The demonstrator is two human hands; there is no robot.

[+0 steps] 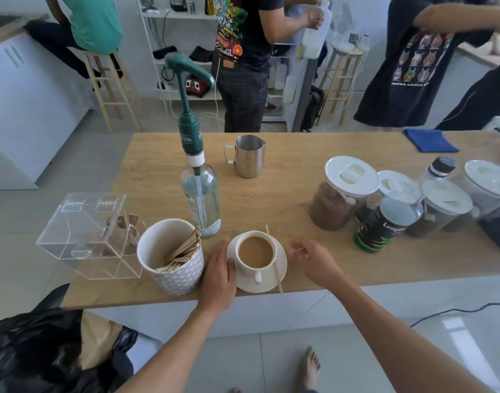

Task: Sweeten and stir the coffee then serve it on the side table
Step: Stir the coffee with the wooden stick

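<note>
Both hands were found at the coffee, neither clamped on anything.
Left hand [219,275] touched the white saucer [280,275] rim; right hand [314,260] hovered loosely open beside it. White cup of milky coffee [255,255] sat on the wooden counter [285,194], thin wooden stirrer [274,263] laid across the saucer: stirring was judged done, lifting by the saucer for serving required next.

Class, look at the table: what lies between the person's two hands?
In the head view, the coffee cup on its saucer, with a wooden stirrer laid across the saucer.

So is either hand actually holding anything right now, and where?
Nothing is clearly held. The left hand rests against the white saucer's left rim; the right hand hovers beside it, fingers loosely curled, apparently empty.
</note>
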